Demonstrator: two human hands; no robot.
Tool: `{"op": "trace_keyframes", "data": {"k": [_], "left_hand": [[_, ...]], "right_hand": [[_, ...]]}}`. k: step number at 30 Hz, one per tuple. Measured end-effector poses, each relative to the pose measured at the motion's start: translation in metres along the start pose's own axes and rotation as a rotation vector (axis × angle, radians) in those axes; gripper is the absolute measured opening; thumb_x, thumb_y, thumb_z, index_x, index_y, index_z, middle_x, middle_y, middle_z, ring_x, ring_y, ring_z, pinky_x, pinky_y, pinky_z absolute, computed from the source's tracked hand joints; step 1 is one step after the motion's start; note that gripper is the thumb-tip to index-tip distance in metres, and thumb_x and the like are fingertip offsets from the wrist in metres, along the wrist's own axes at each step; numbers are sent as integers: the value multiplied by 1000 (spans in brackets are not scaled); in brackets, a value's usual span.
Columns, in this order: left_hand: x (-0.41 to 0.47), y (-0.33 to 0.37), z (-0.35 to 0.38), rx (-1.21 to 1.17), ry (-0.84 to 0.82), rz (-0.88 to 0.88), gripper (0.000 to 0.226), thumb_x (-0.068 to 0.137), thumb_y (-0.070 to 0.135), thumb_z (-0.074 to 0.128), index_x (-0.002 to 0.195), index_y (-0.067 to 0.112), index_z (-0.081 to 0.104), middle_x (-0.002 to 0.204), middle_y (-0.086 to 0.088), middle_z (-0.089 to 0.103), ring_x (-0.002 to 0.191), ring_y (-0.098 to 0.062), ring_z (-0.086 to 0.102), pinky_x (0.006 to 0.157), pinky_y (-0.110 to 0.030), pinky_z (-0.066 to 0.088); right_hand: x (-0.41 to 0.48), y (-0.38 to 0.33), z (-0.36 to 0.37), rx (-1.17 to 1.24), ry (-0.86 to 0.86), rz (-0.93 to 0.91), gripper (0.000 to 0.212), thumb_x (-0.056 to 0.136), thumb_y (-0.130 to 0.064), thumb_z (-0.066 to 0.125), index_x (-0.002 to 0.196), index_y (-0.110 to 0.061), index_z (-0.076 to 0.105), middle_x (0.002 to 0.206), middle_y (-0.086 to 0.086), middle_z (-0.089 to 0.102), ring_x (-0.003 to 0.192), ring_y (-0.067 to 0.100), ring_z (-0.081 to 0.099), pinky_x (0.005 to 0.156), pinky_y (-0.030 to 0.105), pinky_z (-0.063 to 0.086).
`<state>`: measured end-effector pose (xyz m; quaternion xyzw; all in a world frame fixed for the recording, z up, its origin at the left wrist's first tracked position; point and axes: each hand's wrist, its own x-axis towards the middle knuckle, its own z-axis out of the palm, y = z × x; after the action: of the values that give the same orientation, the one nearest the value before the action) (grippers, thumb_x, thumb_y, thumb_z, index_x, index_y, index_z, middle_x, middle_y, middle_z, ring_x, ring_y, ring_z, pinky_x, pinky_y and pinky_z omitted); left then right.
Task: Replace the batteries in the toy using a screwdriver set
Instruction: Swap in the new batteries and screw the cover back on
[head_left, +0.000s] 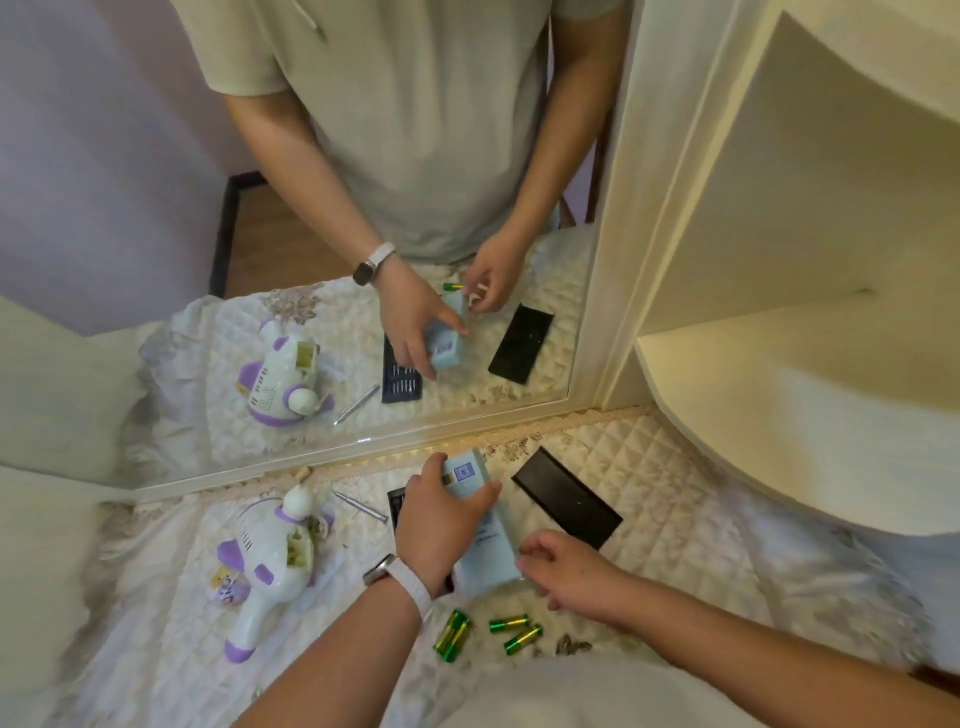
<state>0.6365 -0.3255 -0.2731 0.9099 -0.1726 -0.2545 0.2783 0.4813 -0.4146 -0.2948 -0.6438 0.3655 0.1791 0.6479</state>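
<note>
A white and purple toy (265, 564) lies on its side at the left, its battery compartment open. My left hand (441, 525) grips a pale blue box (488, 551) from above. My right hand (566, 566) pinches the box's near end with its fingertips. Several green and gold batteries (485, 631) lie loose on the cloth just in front of the box. A silver screwdriver (361, 506) rests behind the toy. The black bit tray (396, 506) is mostly hidden behind my left hand.
A black lid (566, 499) lies to the right of the box. A quilted cream cloth (649, 467) covers the surface. A mirror (311, 260) stands right behind and repeats the scene. Cream shelves (805, 364) rise at the right.
</note>
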Motion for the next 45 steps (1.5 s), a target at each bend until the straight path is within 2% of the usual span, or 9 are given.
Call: {"op": "trace_keyframes", "data": {"k": [4,10,20,25,29,32,35,39,45], "left_hand": [[19,-8,11,57,-42,-39,86,74,62,73,143,22,40,118,-7,54,104,-27,61,87,-40,55],[37,-17,27,131,-125,-46,84,78,62,70,143,21,37,124,-10,50,107,-32,59,87,-40,52],[48,-28,35,201,-208,42,84,82,59,68,147,21,31,127,-8,41,104,-31,61,82,-39,54],[34,-38,23,155,-222,74,79,88,45,66,152,21,26,137,-7,38,111,-27,58,86,-34,51],[-9,-61,10,165,-160,118,54,92,37,60,142,21,44,132,0,46,103,-15,58,82,-25,48],[-45,-85,7,178,-121,107,32,91,35,61,120,21,61,113,4,55,94,-15,60,75,-24,46],[-72,-111,10,163,-105,41,21,88,37,65,102,22,63,97,7,55,90,-19,62,70,-26,42],[-90,-131,22,224,-152,-33,28,84,47,66,100,25,58,94,6,54,85,-16,57,69,-28,40],[-85,-135,31,293,-233,17,21,87,42,64,88,24,52,92,2,55,81,-20,55,65,-31,35]], "right_hand": [[22,3,5,61,-37,133,10,96,-30,51,96,-24,58,78,2,61,62,13,58,56,25,49],[48,3,15,220,0,267,8,97,-15,49,93,-16,56,72,8,63,55,12,58,55,23,51],[59,10,24,412,88,337,12,93,-5,55,105,-6,56,80,19,65,63,21,63,52,24,52],[52,10,20,216,125,260,17,91,-11,57,106,-15,51,79,14,67,60,18,61,64,30,55],[37,14,12,-197,154,139,19,88,-25,59,105,-23,51,90,3,64,75,15,59,66,26,46],[19,20,11,-395,116,54,12,85,-29,58,96,-27,54,86,-7,60,82,14,57,72,27,47],[4,27,18,-501,75,14,8,85,-26,56,94,-26,55,85,-9,61,84,13,58,71,25,44],[-7,32,33,-611,44,-61,16,88,-24,54,102,-20,59,90,-4,62,87,16,60,77,30,48],[-12,41,56,-637,30,-104,20,88,-29,55,106,-21,59,87,-6,61,82,16,60,73,30,47]]}}
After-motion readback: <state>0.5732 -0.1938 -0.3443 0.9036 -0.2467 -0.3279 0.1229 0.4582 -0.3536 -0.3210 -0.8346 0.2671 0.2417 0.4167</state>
